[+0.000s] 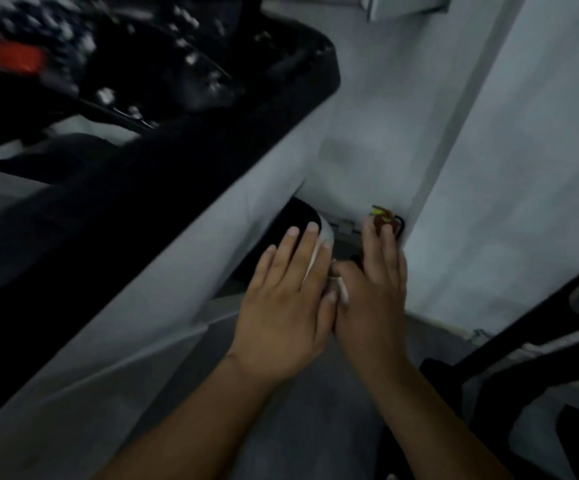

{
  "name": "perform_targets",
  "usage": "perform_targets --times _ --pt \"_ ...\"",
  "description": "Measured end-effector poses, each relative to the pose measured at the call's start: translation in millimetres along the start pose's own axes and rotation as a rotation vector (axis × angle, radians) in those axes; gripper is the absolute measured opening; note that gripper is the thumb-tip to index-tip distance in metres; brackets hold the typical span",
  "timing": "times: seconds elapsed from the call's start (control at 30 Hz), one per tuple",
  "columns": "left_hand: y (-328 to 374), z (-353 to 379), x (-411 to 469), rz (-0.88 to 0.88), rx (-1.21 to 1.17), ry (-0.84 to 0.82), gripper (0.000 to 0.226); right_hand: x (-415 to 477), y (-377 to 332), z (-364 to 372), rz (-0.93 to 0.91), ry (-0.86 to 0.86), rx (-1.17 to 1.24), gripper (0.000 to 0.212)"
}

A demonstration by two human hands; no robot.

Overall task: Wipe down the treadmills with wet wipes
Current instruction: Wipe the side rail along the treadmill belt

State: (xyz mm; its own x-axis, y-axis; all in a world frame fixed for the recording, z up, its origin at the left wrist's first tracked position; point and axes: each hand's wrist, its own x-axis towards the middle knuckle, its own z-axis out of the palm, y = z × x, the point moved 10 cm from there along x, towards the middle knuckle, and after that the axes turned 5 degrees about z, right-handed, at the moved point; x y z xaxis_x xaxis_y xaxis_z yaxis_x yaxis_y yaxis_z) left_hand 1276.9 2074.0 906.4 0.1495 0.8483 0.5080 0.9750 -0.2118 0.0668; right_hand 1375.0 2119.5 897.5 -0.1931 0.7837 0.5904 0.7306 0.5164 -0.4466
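Observation:
Both hands meet in the middle of the head view, with a small white wet wipe [343,292] showing between them. My left hand [286,306] lies flat with straight fingers, its thumb against the wipe. On my right hand [373,296] the fingers are straight and the thumb is curled in onto the wipe, pinching it. The treadmill's black console [135,64], blurred and with a red button [21,58], fills the upper left. Its grey upright [163,271] runs diagonally down to the left of my hands. Most of the wipe is hidden.
A red fire extinguisher [385,218] stands on the floor in the corner beyond my right fingertips. A white wall [523,168] rises on the right. Black and grey parts of another machine [530,368] occupy the lower right. Grey floor [316,410] lies below my arms.

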Motion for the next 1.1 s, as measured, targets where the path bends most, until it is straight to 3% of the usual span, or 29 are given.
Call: perform_targets --times 0.17,0.27,0.6,0.83,1.1 --pt "-8 -90 14 -0.064 0.18 0.127 0.059 48 -66 -39 -0.144 0.064 0.152 0.02" --pt "-22 -144 9 -0.123 0.332 0.159 0.06 68 -106 -50 -0.232 0.04 0.236 0.004" --pt "-78 -338 -112 -0.476 0.766 0.22 0.064 29 -306 -80 -0.628 -0.01 0.54 0.005" --pt "-56 -465 -316 -0.764 0.952 0.243 0.065 -120 -480 -126 -0.855 -0.116 0.817 0.009" --pt "51 -580 -615 -1.149 1.156 0.139 0.065 -402 -649 -211 -1.113 -0.353 1.107 0.004"
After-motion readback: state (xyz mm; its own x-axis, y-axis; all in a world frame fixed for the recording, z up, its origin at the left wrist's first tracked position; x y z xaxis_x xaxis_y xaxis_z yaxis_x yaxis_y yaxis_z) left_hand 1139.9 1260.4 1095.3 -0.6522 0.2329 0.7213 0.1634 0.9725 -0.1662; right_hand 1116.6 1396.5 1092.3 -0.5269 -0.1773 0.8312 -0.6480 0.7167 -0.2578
